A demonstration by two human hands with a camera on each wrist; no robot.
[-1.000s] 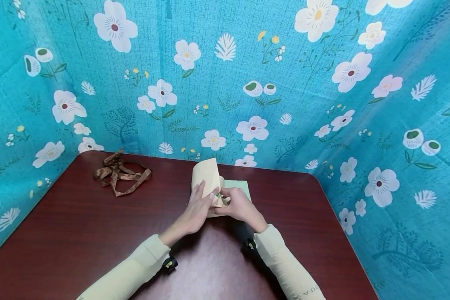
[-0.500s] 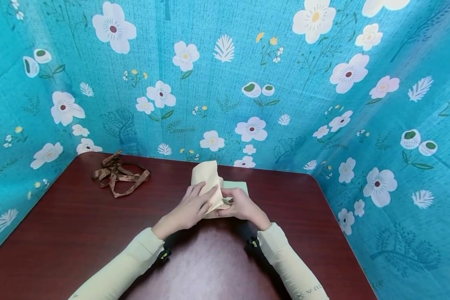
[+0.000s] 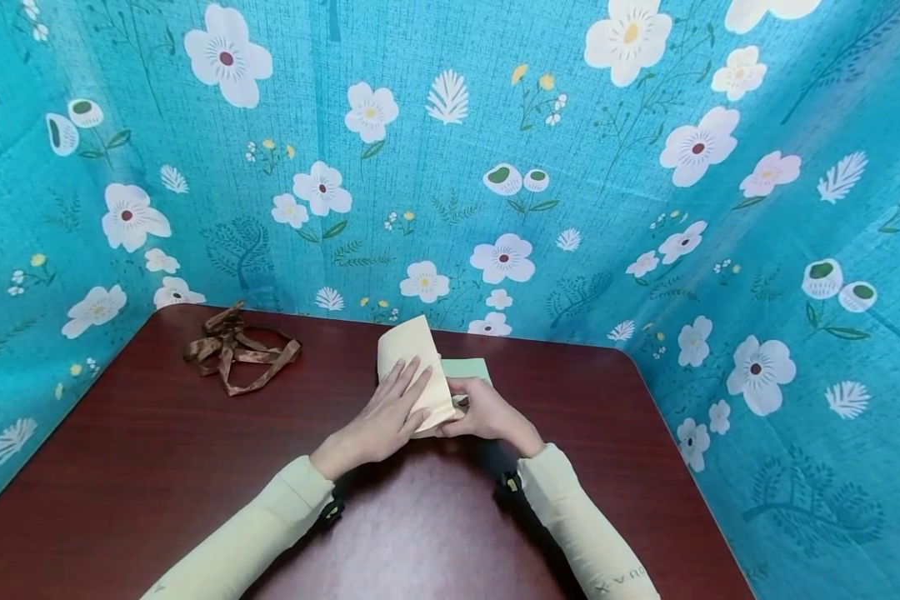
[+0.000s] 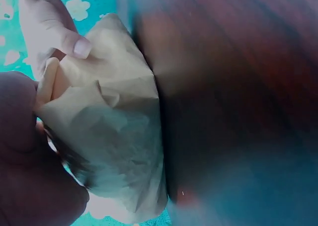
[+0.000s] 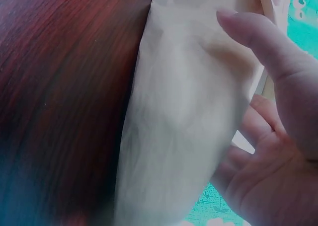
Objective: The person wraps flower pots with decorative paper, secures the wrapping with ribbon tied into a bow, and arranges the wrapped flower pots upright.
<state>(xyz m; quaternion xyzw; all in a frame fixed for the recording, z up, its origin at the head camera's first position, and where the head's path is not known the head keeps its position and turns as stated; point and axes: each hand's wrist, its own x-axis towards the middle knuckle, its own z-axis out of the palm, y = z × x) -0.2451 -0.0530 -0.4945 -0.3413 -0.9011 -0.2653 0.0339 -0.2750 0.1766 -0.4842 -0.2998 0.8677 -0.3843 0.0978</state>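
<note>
The paper is held between the two hands on the table. Its upper face is covered by the left hand, which is laid flat with the fingers stretched out over the sheet; nothing is grasped by it. A pointed corner of the paper is raised beyond the left fingertips. The near right edge is pinched by the right hand, with the thumb set against the side turned toward the person and the fingers bent over the top; the finger ends are partly hidden. Below the right thumb, the side is seen to be creased and soft, and its lower edge is rested on the table. Just beyond the right hand, a green piece is partly covered by the paper; whether it is touched by the fingers cannot be told. Well to the left of the left hand, and farther from the person, a brown ribbon is left in loose loops. Both forearms are covered by pale sleeves. Beyond both hands, the table is backed by a blue flowered cloth.
</note>
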